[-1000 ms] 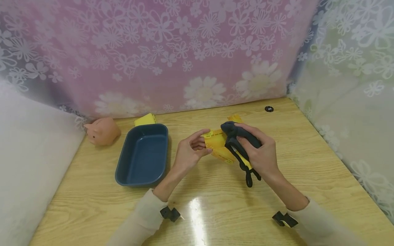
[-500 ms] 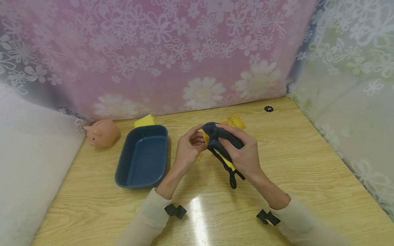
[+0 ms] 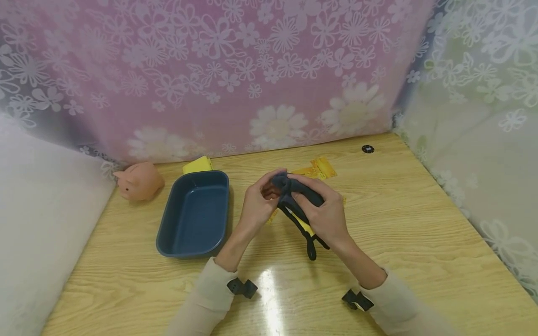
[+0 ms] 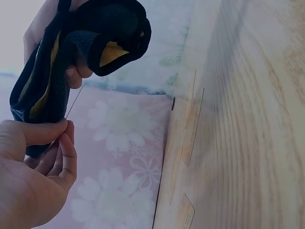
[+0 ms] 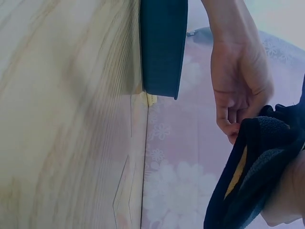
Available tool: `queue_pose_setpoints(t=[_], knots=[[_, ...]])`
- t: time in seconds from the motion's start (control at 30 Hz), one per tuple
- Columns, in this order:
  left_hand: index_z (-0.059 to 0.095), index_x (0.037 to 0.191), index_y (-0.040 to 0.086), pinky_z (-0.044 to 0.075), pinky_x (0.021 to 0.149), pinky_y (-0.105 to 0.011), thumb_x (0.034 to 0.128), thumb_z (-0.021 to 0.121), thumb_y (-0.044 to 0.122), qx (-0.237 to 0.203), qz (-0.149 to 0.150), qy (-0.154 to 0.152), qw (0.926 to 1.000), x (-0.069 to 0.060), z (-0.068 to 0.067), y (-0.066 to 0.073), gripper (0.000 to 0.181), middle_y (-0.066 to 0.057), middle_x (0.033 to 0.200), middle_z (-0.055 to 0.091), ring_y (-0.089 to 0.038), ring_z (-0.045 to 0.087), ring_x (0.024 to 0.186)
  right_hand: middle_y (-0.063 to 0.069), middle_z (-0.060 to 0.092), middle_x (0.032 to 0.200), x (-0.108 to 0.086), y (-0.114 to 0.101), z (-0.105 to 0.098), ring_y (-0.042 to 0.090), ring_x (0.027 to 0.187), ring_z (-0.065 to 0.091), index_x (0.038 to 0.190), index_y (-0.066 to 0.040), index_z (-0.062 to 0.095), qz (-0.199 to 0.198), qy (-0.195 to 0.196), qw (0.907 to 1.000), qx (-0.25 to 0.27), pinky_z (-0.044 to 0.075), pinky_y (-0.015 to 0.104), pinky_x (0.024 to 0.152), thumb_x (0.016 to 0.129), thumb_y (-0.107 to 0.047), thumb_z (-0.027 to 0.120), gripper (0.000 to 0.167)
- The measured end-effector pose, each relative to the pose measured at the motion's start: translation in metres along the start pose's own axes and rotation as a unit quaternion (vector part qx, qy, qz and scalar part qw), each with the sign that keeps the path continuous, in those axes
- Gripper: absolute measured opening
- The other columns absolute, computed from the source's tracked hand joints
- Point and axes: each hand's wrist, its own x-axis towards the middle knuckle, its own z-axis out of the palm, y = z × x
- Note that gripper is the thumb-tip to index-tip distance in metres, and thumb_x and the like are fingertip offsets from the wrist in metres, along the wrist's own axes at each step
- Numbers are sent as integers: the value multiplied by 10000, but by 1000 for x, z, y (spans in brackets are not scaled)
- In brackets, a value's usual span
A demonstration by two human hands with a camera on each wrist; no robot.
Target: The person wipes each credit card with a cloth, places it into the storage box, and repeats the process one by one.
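A dark navy fleece pouch (image 3: 308,192) with yellow showing inside and a black cord loop at its lower end is held above the table. My right hand (image 3: 329,212) grips its right side, thumb and fingers around the fabric. At the pouch's left end, my left hand (image 3: 257,205) pinches a thin yellow card (image 4: 75,101), seen nearly edge-on in the left wrist view; the pouch mostly covers it in the head view. Left fingers and pouch touch or nearly touch. Several yellow-orange printed cards (image 3: 323,168) lie on the table behind and beneath the pouch, some partly hidden.
A deep blue tub (image 3: 193,214) stands left of my hands. Beyond it are a pink piggy bank (image 3: 140,182) and a yellow block-like item (image 3: 198,164). One black round chip (image 3: 368,149) lies near the table's far right corner. Floral curtains border the wooden table (image 3: 420,233).
My right hand has carried the pouch left until it meets my left hand. The pouch now covers the yellow card pinched there, and the cards behind show more. My left hand has barely moved.
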Motion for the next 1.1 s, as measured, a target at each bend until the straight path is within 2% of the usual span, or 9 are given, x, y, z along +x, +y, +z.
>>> queue_pose_setpoints(t=[0.23,0.4,0.57,0.93,1.1], knots=[[652,1414,209,532,759,-261,924,583,-141,17,39,-60,10000,2,-2,0,606,-99,975,719,-190,665,856,61,729,1231,3,4,-3,230,1134,700,1311,-194,747,-11,-79,9999,-146,586,237,907,956,-54,754,382],[647,1417,182,567,831,-302,896,712,-111,-108,-14,5,9999,4,-3,1,601,-107,1040,710,-196,662,901,39,720,1289,8,7,-10,230,1186,684,1316,-204,744,-30,-34,9996,-272,573,229,936,956,-41,748,395],[649,1416,195,569,841,-318,887,797,-25,-174,-149,-24,9997,5,-6,2,591,-88,1053,669,-207,648,924,36,717,1303,14,13,-19,244,1189,686,1321,-195,742,-19,140,9995,-286,572,221,934,958,-40,746,395],[653,1417,175,553,831,-274,900,781,-34,-621,-94,-13,9980,9,-19,4,573,-64,1050,632,-217,621,932,13,709,1333,30,19,-51,71,1184,675,1335,-237,733,190,661,9966,-463,557,186,937,973,-92,746,391],[639,1435,180,561,856,-273,902,774,-38,-665,-95,89,9977,10,-28,6,592,-54,1068,623,-228,625,962,7,690,1365,35,16,-63,86,1162,687,1340,-258,730,413,873,9939,-528,569,176,893,981,-139,746,379]])
